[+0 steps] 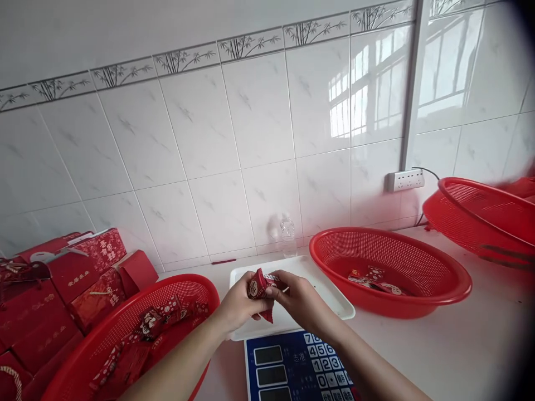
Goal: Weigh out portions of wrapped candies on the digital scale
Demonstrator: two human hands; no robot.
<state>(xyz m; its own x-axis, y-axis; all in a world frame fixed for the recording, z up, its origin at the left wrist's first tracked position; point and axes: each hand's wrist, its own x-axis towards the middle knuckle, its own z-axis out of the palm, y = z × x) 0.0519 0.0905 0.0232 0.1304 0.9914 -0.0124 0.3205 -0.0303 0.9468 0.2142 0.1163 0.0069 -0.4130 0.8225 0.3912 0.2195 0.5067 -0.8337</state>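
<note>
Above a white tray (pixel 292 323), my left hand (pixel 239 303) closes round red wrapped packets (pixel 256 287) with printed light lettering. My right hand (pixel 295 292) meets it from the other side, thumb and fingers pinching a packet at the same bunch. How many packets there are I cannot tell, as fingers cover part of them. Below the hands is a blue scale panel (pixel 298 362) with displays and number keys, partly hidden by my right forearm. Under my left forearm stands a red basket (pixel 204 287) with several similar packets (pixel 148 326) in it.
Right of the tray sits another red basket (pixel 455 278) holding a few packets (pixel 376 278). Farther right is a tilted red basket (pixel 434 217). Red gift boxes (pixel 79 278) are stacked at left. A clear bottle (pixel 288 236) stands by the tiled wall, below a power strip (pixel 406 180).
</note>
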